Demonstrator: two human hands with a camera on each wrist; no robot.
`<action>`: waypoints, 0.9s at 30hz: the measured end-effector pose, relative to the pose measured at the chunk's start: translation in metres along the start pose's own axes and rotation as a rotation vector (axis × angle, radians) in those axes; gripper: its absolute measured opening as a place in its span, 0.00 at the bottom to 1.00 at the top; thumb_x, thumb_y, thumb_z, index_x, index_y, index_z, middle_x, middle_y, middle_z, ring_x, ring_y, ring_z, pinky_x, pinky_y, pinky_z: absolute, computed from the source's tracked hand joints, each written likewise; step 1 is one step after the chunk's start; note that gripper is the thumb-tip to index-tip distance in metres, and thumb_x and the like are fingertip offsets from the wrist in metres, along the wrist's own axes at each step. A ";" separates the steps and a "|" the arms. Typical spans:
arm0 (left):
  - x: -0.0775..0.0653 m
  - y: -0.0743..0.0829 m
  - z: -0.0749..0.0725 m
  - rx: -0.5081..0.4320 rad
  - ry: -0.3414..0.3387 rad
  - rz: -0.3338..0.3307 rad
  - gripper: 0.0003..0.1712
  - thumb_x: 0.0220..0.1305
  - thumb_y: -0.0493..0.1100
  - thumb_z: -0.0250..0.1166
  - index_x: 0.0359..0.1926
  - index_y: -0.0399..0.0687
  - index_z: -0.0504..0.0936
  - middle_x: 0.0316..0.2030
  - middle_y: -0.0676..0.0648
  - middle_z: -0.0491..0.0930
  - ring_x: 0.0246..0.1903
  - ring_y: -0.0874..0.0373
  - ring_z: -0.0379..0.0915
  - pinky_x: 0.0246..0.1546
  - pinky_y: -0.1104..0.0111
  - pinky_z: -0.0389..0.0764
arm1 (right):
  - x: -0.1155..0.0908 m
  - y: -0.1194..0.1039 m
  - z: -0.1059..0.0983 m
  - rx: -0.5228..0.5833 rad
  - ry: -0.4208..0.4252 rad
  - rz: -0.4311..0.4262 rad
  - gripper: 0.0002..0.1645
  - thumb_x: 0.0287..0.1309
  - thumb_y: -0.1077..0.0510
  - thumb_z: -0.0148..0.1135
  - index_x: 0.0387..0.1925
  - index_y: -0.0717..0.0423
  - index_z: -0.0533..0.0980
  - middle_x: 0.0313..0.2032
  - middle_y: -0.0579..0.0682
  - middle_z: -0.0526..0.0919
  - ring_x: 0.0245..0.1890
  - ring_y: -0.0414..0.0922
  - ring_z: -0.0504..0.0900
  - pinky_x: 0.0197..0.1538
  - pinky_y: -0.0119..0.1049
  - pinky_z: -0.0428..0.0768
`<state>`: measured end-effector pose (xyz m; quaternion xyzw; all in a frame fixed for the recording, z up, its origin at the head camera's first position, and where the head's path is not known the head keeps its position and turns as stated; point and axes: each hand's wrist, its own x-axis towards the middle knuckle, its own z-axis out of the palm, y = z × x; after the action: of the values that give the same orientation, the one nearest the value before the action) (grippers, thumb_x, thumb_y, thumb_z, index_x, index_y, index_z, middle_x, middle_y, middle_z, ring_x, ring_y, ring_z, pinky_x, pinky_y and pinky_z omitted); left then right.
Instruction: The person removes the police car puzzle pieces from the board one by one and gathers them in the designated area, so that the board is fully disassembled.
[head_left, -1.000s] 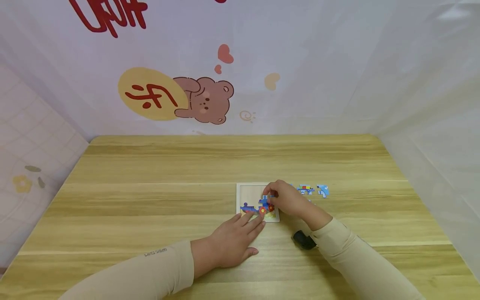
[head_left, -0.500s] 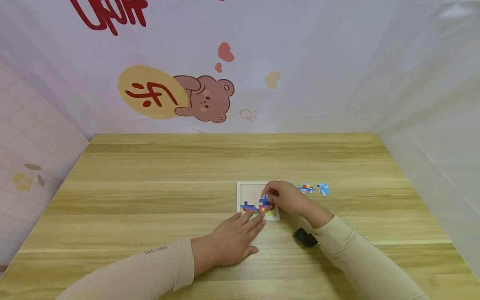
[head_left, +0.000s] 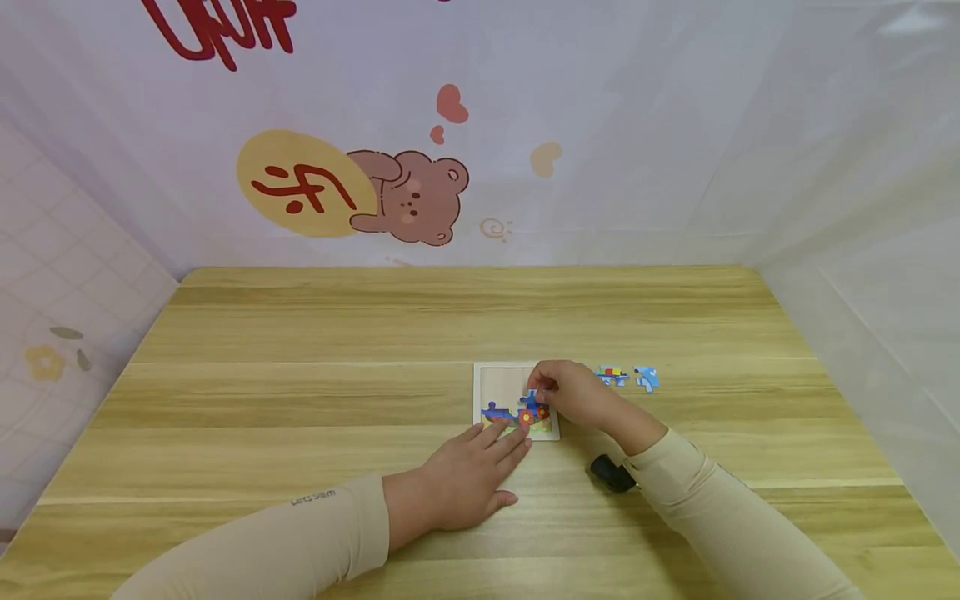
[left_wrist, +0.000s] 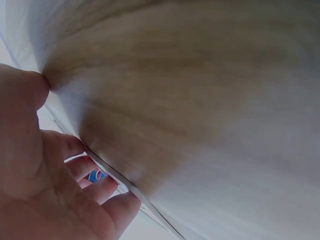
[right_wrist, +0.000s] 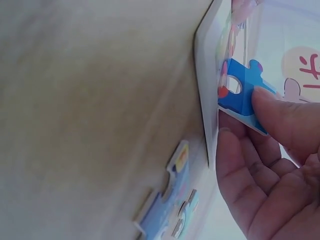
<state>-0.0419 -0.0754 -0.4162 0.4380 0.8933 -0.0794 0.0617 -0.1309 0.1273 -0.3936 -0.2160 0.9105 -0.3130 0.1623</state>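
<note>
A light wooden puzzle frame [head_left: 477,392] lies on the table, partly filled with a blue and red train picture along its lower part. My left hand [head_left: 465,482] rests with outstretched fingers over the frame's near edge, fingertips on the puzzle; the left wrist view shows its fingers [left_wrist: 102,189] along the rim. With thumb and fingers, my right hand [head_left: 576,395] pinches a blue puzzle piece [right_wrist: 245,82] over the frame's right side. That piece is tilted in the right wrist view. Whether it touches the pieces beneath I cannot tell.
Loose puzzle pieces lie right of the frame, one with red and yellow parts [head_left: 613,375], another light blue [head_left: 646,379]. My right hand may hide others. A small black object [head_left: 611,473] shows beside the right sleeve. A white printed curtain [head_left: 637,167] stands behind the table.
Both hands stay almost in place, the right still pinching the blue puzzle piece. The right hand shifts very slightly. The head view moves a little, raising the scene in the picture.
</note>
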 end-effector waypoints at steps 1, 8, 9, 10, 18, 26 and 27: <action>0.000 0.000 0.000 0.000 0.002 0.001 0.37 0.72 0.65 0.42 0.74 0.51 0.57 0.73 0.49 0.55 0.71 0.51 0.52 0.66 0.60 0.64 | 0.000 0.000 0.000 -0.003 0.000 -0.002 0.05 0.59 0.69 0.61 0.31 0.57 0.77 0.29 0.47 0.79 0.32 0.43 0.74 0.40 0.41 0.76; 0.000 0.000 -0.001 -0.006 0.007 0.007 0.37 0.72 0.64 0.43 0.74 0.51 0.58 0.73 0.50 0.56 0.71 0.51 0.52 0.65 0.60 0.64 | 0.000 -0.001 -0.001 -0.016 -0.012 -0.004 0.06 0.59 0.69 0.61 0.31 0.56 0.76 0.29 0.47 0.79 0.32 0.42 0.75 0.40 0.40 0.76; 0.000 -0.001 -0.001 -0.006 0.010 0.009 0.37 0.72 0.64 0.43 0.74 0.51 0.59 0.73 0.50 0.57 0.71 0.51 0.53 0.65 0.60 0.65 | 0.000 -0.001 -0.002 -0.016 -0.016 -0.003 0.06 0.59 0.69 0.61 0.31 0.56 0.76 0.29 0.47 0.78 0.32 0.42 0.74 0.39 0.40 0.75; 0.000 -0.001 -0.001 -0.007 0.014 0.011 0.37 0.72 0.64 0.43 0.73 0.51 0.59 0.72 0.50 0.57 0.71 0.51 0.53 0.65 0.60 0.65 | 0.000 -0.001 -0.003 -0.014 -0.018 0.000 0.06 0.60 0.69 0.61 0.31 0.56 0.76 0.29 0.47 0.78 0.32 0.42 0.74 0.39 0.39 0.75; 0.000 -0.001 -0.002 0.010 0.040 0.018 0.36 0.72 0.64 0.45 0.72 0.50 0.61 0.71 0.49 0.59 0.70 0.51 0.55 0.64 0.60 0.66 | -0.001 -0.001 -0.009 0.058 -0.043 0.011 0.04 0.60 0.69 0.60 0.32 0.58 0.76 0.28 0.48 0.77 0.30 0.42 0.73 0.36 0.36 0.73; 0.000 0.000 -0.003 0.007 0.038 0.014 0.36 0.71 0.64 0.45 0.72 0.50 0.61 0.71 0.49 0.59 0.70 0.51 0.55 0.64 0.60 0.66 | -0.004 0.002 -0.016 0.105 -0.040 -0.008 0.02 0.62 0.68 0.59 0.36 0.61 0.78 0.29 0.47 0.78 0.30 0.41 0.74 0.37 0.35 0.74; 0.000 0.000 -0.003 0.003 0.034 0.013 0.37 0.72 0.64 0.45 0.72 0.50 0.61 0.72 0.49 0.59 0.70 0.51 0.55 0.64 0.60 0.66 | -0.006 0.003 -0.017 0.112 -0.033 -0.009 0.03 0.62 0.68 0.59 0.36 0.61 0.78 0.29 0.47 0.78 0.30 0.41 0.74 0.37 0.35 0.74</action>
<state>-0.0419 -0.0749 -0.4132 0.4452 0.8913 -0.0730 0.0464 -0.1346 0.1411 -0.3820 -0.2158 0.8877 -0.3607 0.1877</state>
